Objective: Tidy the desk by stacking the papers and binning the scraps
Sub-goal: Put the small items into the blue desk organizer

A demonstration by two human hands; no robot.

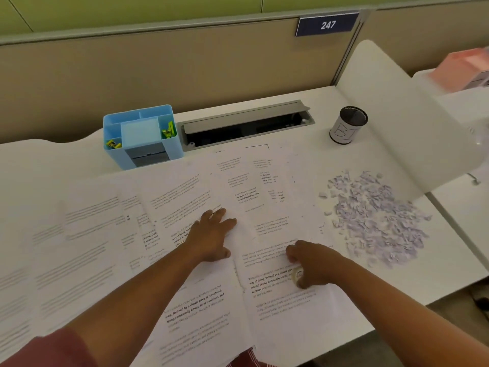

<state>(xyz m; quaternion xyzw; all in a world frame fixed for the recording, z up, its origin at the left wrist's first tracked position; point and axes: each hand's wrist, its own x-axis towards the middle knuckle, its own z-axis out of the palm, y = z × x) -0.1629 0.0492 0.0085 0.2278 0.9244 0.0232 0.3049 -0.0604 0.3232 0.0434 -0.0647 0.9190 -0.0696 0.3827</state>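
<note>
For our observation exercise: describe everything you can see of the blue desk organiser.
The blue desk organiser is a light blue, plastic-looking box standing upright at the back left of the desk, beside the grey cable hatch. Open compartments hold yellow clips; the front has a grey panel. Spread papers reach its base. Neither hand touches it.

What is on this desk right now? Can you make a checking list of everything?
Surface: white desk, mostly under paper.
Job's things: printed sheets spread overlapping; pile of paper scraps at right; black mesh cup behind it.
Clutter: blue desk organiser with yellow clips.
Hands: left hand flat on the sheets; right hand curled, fingertips on a sheet.
Cables: nothing seen; cable tray open.
Surroundings: partition sign 247.
</note>
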